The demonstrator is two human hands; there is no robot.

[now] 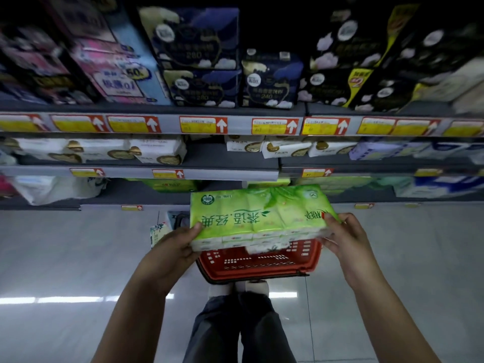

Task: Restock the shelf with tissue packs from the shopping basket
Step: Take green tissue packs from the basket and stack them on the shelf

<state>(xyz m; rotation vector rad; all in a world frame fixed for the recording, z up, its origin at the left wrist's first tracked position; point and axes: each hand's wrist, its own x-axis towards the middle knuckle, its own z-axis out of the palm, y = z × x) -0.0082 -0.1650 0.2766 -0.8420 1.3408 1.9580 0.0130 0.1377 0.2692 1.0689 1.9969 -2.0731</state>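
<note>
A green tissue pack (259,216) is held flat in the air by both hands. It is held above the red shopping basket (256,263) and just in front of the lowest shelf (141,196). It is not yet set on that shelf. Its long side runs from left to right, and the writing on its top is seen upside down.

The left end of the pack is gripped by the left hand (172,247). The thumb is laid on top of the pack, and the fingers are curled under it, where they are hidden. The right end is gripped by the right hand (343,231) in the same way, with the thumb on top and the fingers tucked under the end.

The basket is placed on the pale floor (65,258), close to the shelf. A bit of a white pack (262,248) can be seen inside it, under the green pack. A small box (157,231) is seen just beside the basket on the left; what it rests on cannot be told.

More green packs (170,185) are laid at the back of the lowest shelf. White packs (157,150) are stacked on the shelf above. Dark packs (201,85) are stood on the highest shelf in view. Red and yellow price tags (203,124) are stuck along the shelf edges. Dark trousers (235,331) and pale shoes (258,286) are seen below the basket.
</note>
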